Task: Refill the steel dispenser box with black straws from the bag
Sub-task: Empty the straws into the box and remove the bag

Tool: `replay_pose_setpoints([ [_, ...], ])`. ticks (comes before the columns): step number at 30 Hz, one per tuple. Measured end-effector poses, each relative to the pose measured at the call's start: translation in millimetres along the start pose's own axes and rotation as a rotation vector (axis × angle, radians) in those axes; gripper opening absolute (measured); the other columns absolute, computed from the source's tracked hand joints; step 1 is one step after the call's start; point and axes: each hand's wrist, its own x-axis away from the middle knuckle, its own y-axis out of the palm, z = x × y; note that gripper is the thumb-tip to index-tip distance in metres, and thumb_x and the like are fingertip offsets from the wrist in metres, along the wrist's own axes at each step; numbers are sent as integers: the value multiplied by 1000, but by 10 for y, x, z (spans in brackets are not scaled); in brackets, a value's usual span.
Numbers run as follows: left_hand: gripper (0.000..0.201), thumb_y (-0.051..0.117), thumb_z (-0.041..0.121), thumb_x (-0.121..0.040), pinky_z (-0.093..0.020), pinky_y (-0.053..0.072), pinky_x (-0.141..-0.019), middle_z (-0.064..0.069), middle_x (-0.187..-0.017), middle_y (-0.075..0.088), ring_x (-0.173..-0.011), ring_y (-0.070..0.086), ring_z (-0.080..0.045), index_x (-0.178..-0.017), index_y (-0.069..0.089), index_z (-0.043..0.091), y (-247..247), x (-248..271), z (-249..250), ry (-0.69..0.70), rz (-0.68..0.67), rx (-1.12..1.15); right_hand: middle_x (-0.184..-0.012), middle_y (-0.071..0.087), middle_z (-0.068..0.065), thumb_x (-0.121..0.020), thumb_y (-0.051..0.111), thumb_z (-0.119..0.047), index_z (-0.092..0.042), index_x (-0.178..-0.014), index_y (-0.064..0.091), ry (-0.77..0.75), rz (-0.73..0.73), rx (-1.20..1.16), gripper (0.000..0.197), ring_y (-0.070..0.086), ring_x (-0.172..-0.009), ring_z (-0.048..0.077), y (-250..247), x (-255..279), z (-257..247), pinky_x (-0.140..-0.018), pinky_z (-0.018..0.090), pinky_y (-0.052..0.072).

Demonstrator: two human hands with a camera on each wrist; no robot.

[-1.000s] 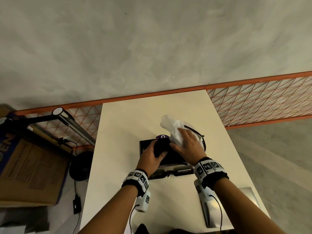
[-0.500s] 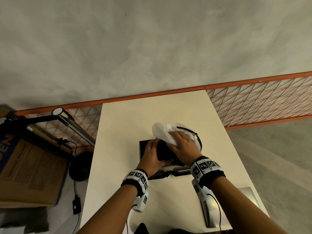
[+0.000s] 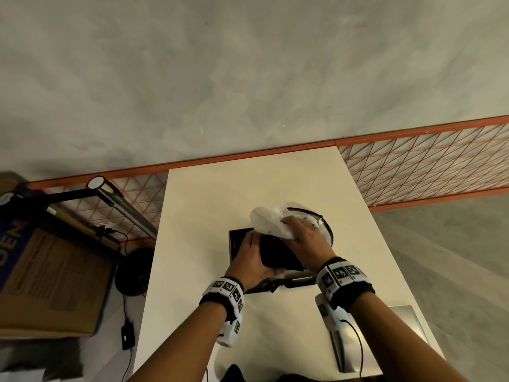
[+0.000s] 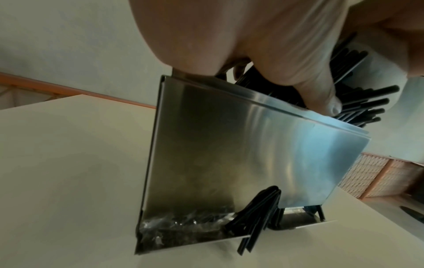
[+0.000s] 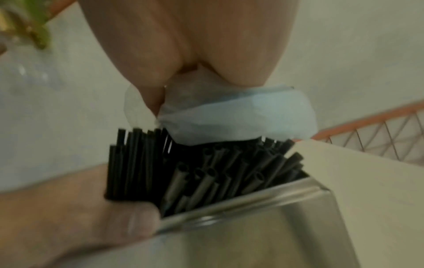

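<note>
Straws entering the dispenser. The steel dispenser box [image 4: 241, 154] stands on the desk [image 3: 248, 188] with its top open, and the bundle of black straws [image 5: 206, 172] rests partly inside that opening, its long axis running from the near left, low in the box, up and away to the far right, where the upper ends still sit in the white bag [image 5: 241, 119]. The left hand [image 3: 252, 260] forms the lower grip, thumb and fingers curled round the bundle at the box's rim; the right hand [image 3: 305, 244] forms the upper grip, closed on the bag. The bag thus lies beyond and above the box along the straws' own axis, so freeing them probably means drawing the bag off that way. A few straws [image 4: 257, 217] already protrude from the slot at the bottom.
</note>
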Motion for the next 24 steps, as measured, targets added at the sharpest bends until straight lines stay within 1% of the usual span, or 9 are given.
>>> replay_pose_setpoints([
  [2, 118, 91, 56, -59, -37, 38, -118, 2, -153, 35, -143, 38, -17, -155, 29, 24, -5, -6, -16, 14, -6, -1, -111, 68, 10, -90, 51, -36, -11, -118, 58, -29, 108, -85, 38, 60, -101, 29, -111, -9, -58, -79, 34, 44],
  [5, 124, 85, 64, -59, -38, 35, -121, 4, -157, 33, -146, 33, -14, -159, 23, 28, 0, -18, -52, 38, -15, 9, -107, 65, 5, -89, 49, -20, -19, -119, 50, -68, 260, -160, 30, 56, -90, 24, -269, -17, -187, -68, 20, 36],
  [7, 119, 81, 66, -62, -39, 37, -119, 4, -156, 35, -145, 35, -14, -159, 24, 28, 18, -18, -71, 42, 0, 13, -96, 57, -3, -90, 49, -18, -26, -110, 43, -71, 311, -197, 23, 44, -76, 14, -338, -16, -254, -59, 9, 30],
  [9, 109, 74, 69, -70, -37, 38, -118, 3, -155, 36, -144, 37, -14, -159, 26, 26, 24, -13, -69, 30, 21, 12, -95, 55, -4, -92, 48, -20, -28, -109, 40, -65, 332, -208, 20, 43, -74, 15, -352, -18, -261, -58, 8, 29],
  [12, 91, 63, 66, -87, -35, 40, -116, 1, -154, 38, -142, 40, -15, -160, 27, 24, 32, -18, -80, 29, 55, -29, -113, 60, 4, -98, 53, -27, -27, -126, 43, 22, 210, -163, 31, 57, -96, 26, -211, -31, -191, -75, 26, 38],
  [15, 74, 62, 50, -97, -31, 40, -113, 0, -151, 43, -140, 41, -15, -158, 30, 22, 31, -12, -56, 14, 65, -35, -132, 58, -1, -88, 61, -54, -31, -137, 42, 51, 39, 33, 58, 52, -119, 21, -16, 31, -96, -100, 43, 39],
  [17, 65, 60, 46, -100, -30, 41, -111, -1, -149, 45, -139, 43, -17, -155, 35, 21, 23, -13, -37, 6, 53, -35, -133, 58, -3, -81, 65, -56, -30, -139, 43, -16, 7, 182, 67, 51, -122, 23, 67, 69, -54, -102, 46, 38],
  [20, 63, 54, 47, -102, -37, 40, -115, 2, -154, 45, -142, 42, -17, -157, 31, 26, 9, -32, -37, -7, 27, -14, -122, 65, 4, -87, 61, -37, -22, -134, 50, -62, 73, 151, 50, 60, -111, 28, 37, 18, -20, -94, 39, 44],
  [24, 67, 55, 49, -101, -39, 39, -118, 4, -156, 44, -144, 42, -14, -159, 28, 29, 2, -40, -66, 26, 37, 3, -105, 68, 12, -89, 58, -6, -22, -128, 48, -40, 254, -31, 43, 64, -82, 30, -203, -33, -120, -65, 30, 43],
])
